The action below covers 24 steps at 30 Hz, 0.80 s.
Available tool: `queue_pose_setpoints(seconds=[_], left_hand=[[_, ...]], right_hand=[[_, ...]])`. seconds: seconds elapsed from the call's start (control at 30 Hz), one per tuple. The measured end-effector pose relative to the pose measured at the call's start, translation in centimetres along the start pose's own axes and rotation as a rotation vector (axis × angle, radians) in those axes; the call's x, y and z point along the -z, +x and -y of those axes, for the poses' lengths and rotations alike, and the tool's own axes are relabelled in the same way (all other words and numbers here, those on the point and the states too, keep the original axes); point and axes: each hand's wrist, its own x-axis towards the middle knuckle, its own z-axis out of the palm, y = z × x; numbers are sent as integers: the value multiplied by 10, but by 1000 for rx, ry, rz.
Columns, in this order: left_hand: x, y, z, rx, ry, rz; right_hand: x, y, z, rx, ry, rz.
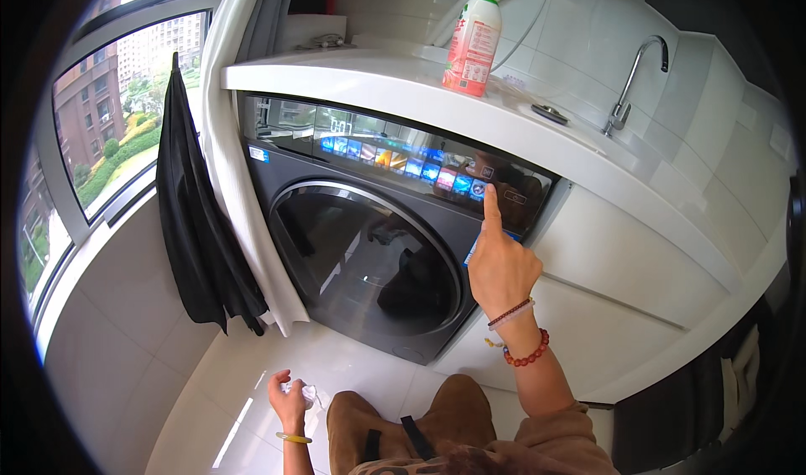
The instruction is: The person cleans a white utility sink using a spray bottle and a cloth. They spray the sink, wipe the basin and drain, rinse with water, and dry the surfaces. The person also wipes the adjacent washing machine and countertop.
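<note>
With its index finger stretched out, my right hand (502,267) points at the last lit icon on the right of the touch panel (403,160). The fingertip is at the glass; whether it presses cannot be told. The other fingers are curled in, with nothing seen in them. The panel tops a dark grey front-loading washing machine (371,343), whose round glass door (352,267) is closed. Low on the left, my left hand (288,399) is closed around a crumpled white tissue or wrapper (309,394).
A white countertop (352,72) runs above the machine, bearing a pink-and-white spray bottle (473,40) and a chrome faucet (630,87). A folded black umbrella (192,223) hangs beside a white curtain (230,160) at the window. White cabinet drawers (604,261) stand to the right.
</note>
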Motion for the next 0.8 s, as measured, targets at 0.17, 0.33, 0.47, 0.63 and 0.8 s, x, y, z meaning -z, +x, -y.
queue_pose_setpoints(seconds=[0.17,0.33,0.47,0.63,0.8], left_hand=[[0,3,9,-35,25,3],[-6,-6,4,-35,8,18],[-7,-9,8,-65,-11,17],[-15,-24,-11,-58,-83,128],[-62,-44,-37,525,-864,508]], right_hand=[[-11,18,-4,5,-31,7],[-17,16,-16,-1,-39,-13],[7,-21,-16,31,117,-41],[-4,-95,-53,3,138,348],[-12,-197,-122,-191,124,573]])
